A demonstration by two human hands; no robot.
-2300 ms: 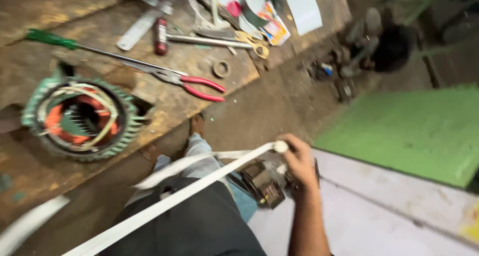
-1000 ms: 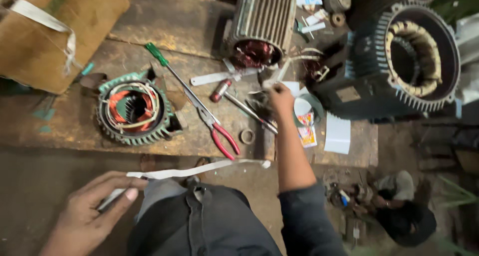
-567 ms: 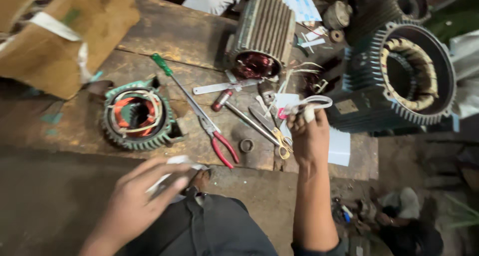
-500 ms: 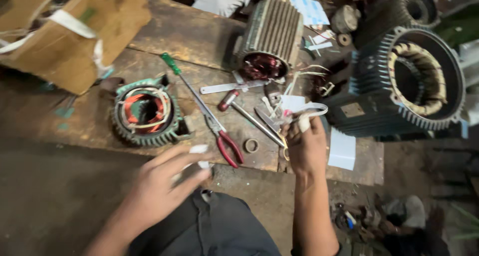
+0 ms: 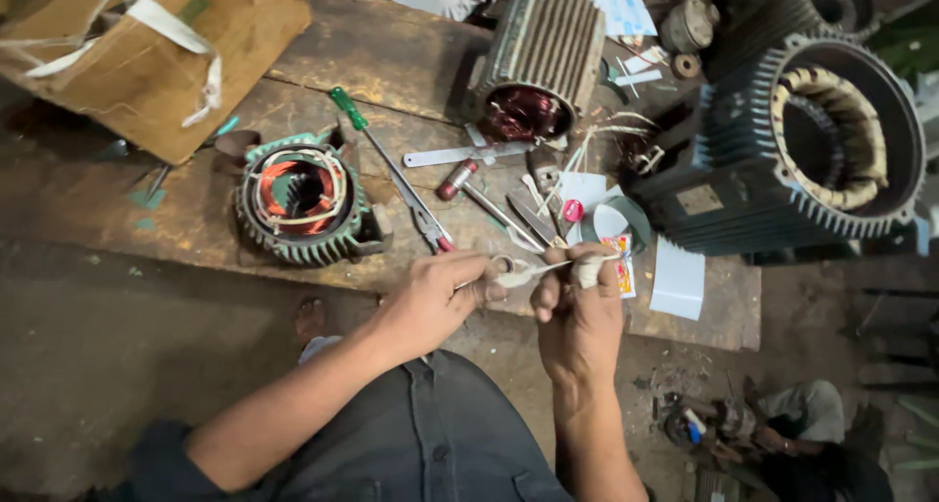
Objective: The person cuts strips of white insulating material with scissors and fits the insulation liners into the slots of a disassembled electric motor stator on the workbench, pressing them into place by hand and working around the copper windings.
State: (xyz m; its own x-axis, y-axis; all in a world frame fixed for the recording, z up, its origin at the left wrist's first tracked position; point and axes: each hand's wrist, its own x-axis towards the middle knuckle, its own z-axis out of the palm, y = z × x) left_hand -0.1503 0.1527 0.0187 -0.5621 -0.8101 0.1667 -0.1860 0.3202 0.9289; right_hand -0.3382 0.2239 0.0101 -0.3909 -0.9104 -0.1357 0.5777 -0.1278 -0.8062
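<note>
My left hand point(image 5: 430, 302) and my right hand point(image 5: 577, 311) meet over the near edge of the wooden workbench point(image 5: 381, 62). Both pinch a short white strip of tape or paper point(image 5: 533, 270) stretched between them. The right fingers close over a small white roll end of it. Just beyond the hands lie red-handled pliers point(image 5: 430, 226) and a green-handled screwdriver point(image 5: 367, 135). A green motor stator point(image 5: 303, 201) with copper and white windings sits to the left.
A ribbed grey motor housing point(image 5: 543, 57) and a large dark finned stator point(image 5: 802, 150) stand at the back right. A cardboard box point(image 5: 147, 52) is at the left. Scissors, small tools and white paper sheets point(image 5: 677, 277) litter the bench. Clutter lies on the floor at right.
My hands have come together at the bench edge; earlier they were apart with a long white strip hanging between them. The strip between them is now short.
</note>
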